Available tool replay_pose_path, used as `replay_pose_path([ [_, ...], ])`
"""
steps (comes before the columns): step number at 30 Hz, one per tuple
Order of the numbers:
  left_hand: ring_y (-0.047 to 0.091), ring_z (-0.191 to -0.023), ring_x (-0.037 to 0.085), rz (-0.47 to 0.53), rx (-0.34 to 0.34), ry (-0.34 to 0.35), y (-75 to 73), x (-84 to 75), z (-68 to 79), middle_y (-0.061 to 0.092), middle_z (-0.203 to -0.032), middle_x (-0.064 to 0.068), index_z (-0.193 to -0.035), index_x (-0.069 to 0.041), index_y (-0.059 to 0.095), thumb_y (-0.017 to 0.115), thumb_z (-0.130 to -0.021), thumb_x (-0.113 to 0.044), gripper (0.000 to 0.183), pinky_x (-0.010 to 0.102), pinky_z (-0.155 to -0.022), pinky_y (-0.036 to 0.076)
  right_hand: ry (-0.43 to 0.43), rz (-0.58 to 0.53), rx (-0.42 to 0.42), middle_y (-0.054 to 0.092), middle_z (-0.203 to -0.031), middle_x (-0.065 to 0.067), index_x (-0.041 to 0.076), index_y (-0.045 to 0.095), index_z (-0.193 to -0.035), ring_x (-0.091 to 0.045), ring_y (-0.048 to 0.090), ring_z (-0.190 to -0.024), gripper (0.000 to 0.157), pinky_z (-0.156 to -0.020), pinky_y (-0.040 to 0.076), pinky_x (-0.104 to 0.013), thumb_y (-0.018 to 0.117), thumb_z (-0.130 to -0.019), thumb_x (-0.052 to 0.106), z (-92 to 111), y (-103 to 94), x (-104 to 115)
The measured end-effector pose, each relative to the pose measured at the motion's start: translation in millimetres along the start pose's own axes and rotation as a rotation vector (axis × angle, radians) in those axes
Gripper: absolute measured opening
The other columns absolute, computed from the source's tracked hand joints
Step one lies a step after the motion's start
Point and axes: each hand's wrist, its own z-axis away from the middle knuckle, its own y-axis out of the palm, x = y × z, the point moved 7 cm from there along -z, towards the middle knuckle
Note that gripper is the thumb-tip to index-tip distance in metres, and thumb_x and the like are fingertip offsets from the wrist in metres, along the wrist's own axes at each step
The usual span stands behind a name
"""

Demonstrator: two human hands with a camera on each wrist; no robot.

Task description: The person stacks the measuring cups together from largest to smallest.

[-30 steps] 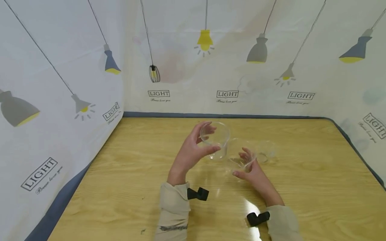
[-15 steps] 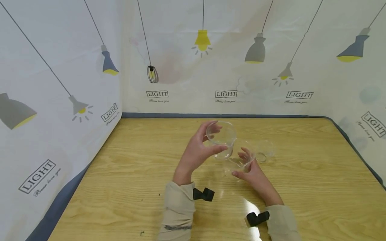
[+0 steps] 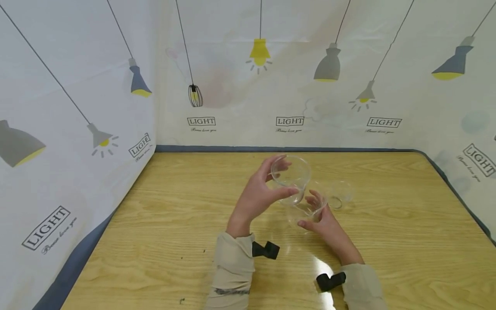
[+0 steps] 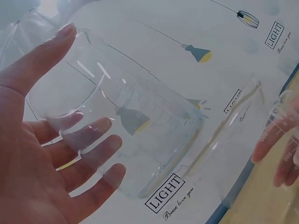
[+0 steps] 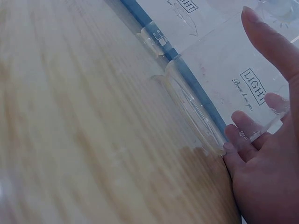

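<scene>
In the gripping left hand (image 3: 257,196) and right hand (image 3: 325,220) are clear, cylindrical, glassy beakers (image 3: 296,177) (image 3: 305,211), likely slippery, best held mid-wall.

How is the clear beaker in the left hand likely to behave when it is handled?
The beaker is probably stiff, since its rim looks round while gripped by the left hand. Its smooth, glossy wall may be slippery. If laid on its side, it might roll, because its body looks cylindrical.
</scene>
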Motion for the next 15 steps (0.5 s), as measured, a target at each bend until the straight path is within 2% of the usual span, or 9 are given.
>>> replay_pose_path([
  [5,0.045,-0.114,0.018,-0.01,0.012,0.011,4.0,-1.4,-2.1,0.051,-0.124,0.008,-0.132,-0.012,0.038,0.074,-0.073,-0.016,0.069,0.042,-0.094,0.035,0.008,0.018,-0.01,0.029,-0.138,-0.015,0.018,0.013,-0.141,-0.031,0.021,-0.129,0.088,-0.102,0.015,-0.053,0.072,-0.076,0.014,-2,-2.0,-13],
  [15,0.044,-0.115,0.019,-0.015,0.039,-0.007,12.5,-1.1,-4.8,0.05,-0.126,0.005,-0.132,-0.018,0.037,0.072,-0.075,-0.023,0.067,0.04,-0.096,0.035,0.021,0.009,-0.015,0.029,-0.138,-0.015,0.025,0.017,-0.14,-0.031,0.022,-0.128,0.087,-0.101,0.015,-0.054,0.074,-0.074,0.019,-2,-2.5,-14],
])
